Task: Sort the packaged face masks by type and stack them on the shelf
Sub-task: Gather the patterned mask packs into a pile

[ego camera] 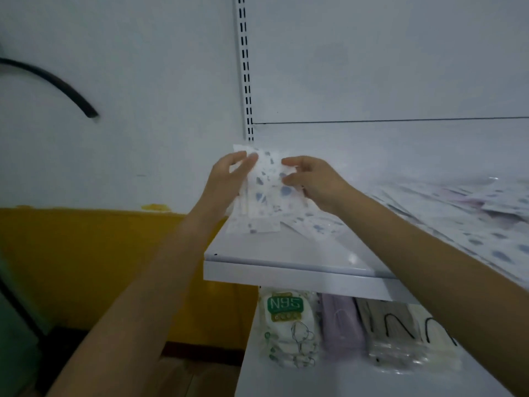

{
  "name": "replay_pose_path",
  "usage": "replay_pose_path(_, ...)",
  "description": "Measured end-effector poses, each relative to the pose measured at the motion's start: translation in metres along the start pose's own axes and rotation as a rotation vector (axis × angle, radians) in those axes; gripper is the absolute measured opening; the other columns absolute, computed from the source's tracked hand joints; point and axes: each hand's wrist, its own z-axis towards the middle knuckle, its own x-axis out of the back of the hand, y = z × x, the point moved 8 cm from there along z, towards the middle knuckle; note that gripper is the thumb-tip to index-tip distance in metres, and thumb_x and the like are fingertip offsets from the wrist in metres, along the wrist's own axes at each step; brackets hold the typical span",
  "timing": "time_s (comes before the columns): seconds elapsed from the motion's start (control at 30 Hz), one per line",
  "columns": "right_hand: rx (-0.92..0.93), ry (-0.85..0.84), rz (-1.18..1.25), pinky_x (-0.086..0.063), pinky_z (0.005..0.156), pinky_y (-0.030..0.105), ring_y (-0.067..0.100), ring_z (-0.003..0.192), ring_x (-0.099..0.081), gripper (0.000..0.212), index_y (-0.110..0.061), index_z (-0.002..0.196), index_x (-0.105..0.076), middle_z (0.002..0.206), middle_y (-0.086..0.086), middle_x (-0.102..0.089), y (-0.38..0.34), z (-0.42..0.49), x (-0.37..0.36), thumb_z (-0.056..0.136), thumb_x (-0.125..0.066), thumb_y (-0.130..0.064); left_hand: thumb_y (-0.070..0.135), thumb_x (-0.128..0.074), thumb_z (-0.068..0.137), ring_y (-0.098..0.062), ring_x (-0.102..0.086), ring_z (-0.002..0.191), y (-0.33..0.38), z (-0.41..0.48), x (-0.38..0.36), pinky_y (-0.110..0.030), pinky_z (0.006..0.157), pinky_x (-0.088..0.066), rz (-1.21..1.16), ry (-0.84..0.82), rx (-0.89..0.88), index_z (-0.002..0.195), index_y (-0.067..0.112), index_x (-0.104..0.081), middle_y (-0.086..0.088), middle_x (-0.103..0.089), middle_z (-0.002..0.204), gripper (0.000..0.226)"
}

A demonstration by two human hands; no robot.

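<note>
Up top, the white shelf (286, 262) carries spotted mask packs (472, 224) spread along its right side; over its left end, the left hand (226, 179) and right hand (312, 181) each pinch a bundle of spotted packs (266, 196).

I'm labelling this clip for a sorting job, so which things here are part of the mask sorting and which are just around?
Part of the job:
- spotted mask packets, held by left hand and right hand
- loose spotted packets on the upper shelf
- N95 pack, purple packs, clear packs on the shelf below

Just around:
- black hose
- slotted upright
</note>
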Motion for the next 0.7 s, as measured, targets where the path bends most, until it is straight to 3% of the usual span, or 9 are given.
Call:
replay_pose_path(0.1,0.031,0.028,-0.022,-0.051,0.076,0.025,0.022,0.083,-0.06,0.036,-0.005,0.125,-0.052,0.09,0.008,-0.057,0.002,0.012,-0.011,0.089,-0.058,-0.003,0.007,-0.065,0.085,-0.015,-0.046,0.118,0.0,0.004,0.018,-0.02,0.095,-0.043,0.117,0.096,-0.109,0.133,0.012,-0.047,-0.002,-0.048,0.131,0.051)
replay_pose_path(0.17,0.051,0.078,-0.237,-0.048,0.074,0.026,0.02,0.083,-0.059,0.037,-0.008,0.128,-0.049,0.1,0.009,-0.059,0.004,0.022,-0.009,0.092,-0.056,-0.012,0.0,-0.062,0.085,-0.009,-0.042,0.115,-0.008,0.007,0.035,-0.004,0.081,-0.042,0.109,0.129,-0.123,0.137,0.013,-0.041,0.001,-0.045,0.128,0.057)
replay_pose_path(0.23,0.027,0.041,-0.577,-0.045,0.082,0.028,0.023,0.103,-0.057,0.042,-0.01,0.135,-0.043,0.123,0.012,-0.054,0.015,0.034,-0.012,0.095,-0.051,-0.02,-0.003,-0.058,0.087,-0.006,-0.041,0.112,-0.018,0.009,0.048,-0.004,0.075,-0.04,0.12,0.145,-0.11,0.137,0.013,-0.041,0.003,-0.045,0.128,0.055)
replay_pose_path(0.3,-0.058,-0.097,-0.842,-0.036,0.102,0.031,0.027,0.128,-0.043,0.045,-0.012,0.142,-0.032,0.144,0.011,-0.04,0.036,0.044,-0.021,0.1,-0.04,-0.023,-0.004,-0.053,0.088,-0.01,-0.047,0.107,-0.032,0.011,0.058,-0.006,0.071,-0.043,0.123,0.173,-0.058,0.133,0.011,-0.046,-0.002,-0.047,0.132,0.048)
replay_pose_path(0.37,-0.125,-0.169,-0.983,-0.029,0.109,0.032,0.028,0.134,-0.035,0.045,-0.012,0.145,-0.028,0.15,0.009,-0.032,0.05,0.049,-0.027,0.101,-0.032,-0.019,-0.004,-0.05,0.09,-0.013,-0.05,0.101,-0.05,0.012,0.066,-0.001,0.058,-0.044,0.128,0.2,0.003,0.131,0.01,-0.049,-0.006,-0.047,0.135,0.044)
replay_pose_path(0.4,-0.139,-0.164,-1.009,-0.031,0.108,0.032,0.028,0.133,-0.036,0.044,-0.012,0.144,-0.031,0.149,0.01,-0.034,0.052,0.05,-0.027,0.1,-0.033,-0.017,-0.003,-0.049,0.09,-0.015,-0.051,0.104,-0.058,0.014,0.069,-0.002,0.058,-0.044,0.138,0.214,0.024,0.131,0.011,-0.05,-0.006,-0.046,0.136,0.043)
replay_pose_path(0.5,-0.152,-0.133,-1.034,-0.04,0.099,0.034,0.028,0.123,-0.046,0.048,-0.015,0.14,-0.036,0.142,0.01,-0.042,0.051,0.058,-0.023,0.094,-0.049,-0.02,0.001,-0.049,0.091,-0.024,-0.048,0.122,-0.075,0.019,0.072,-0.022,0.087,-0.049,0.174,0.214,0.056,0.131,0.015,-0.05,-0.006,-0.042,0.14,0.043)
replay_pose_path(0.57,-0.22,-0.19,-1.081,-0.035,0.106,0.04,0.029,0.132,-0.036,0.062,-0.018,0.145,-0.026,0.149,0.007,-0.032,0.056,0.058,-0.021,0.091,-0.054,-0.025,0.002,-0.049,0.091,-0.025,-0.046,0.124,-0.08,0.021,0.07,-0.035,0.099,-0.046,0.158,0.202,0.064,0.131,0.016,-0.05,-0.005,-0.043,0.139,0.043)
replay_pose_path(0.7,-0.283,-0.281,-1.024,-0.028,0.11,0.038,0.026,0.139,-0.028,0.073,-0.018,0.149,-0.017,0.155,0.003,-0.021,0.059,0.056,-0.021,0.089,-0.058,-0.028,0.003,-0.049,0.091,-0.023,-0.046,0.124,-0.084,0.022,0.067,-0.043,0.104,-0.042,0.118,0.21,0.041,0.13,0.018,-0.049,-0.002,-0.043,0.138,0.042)
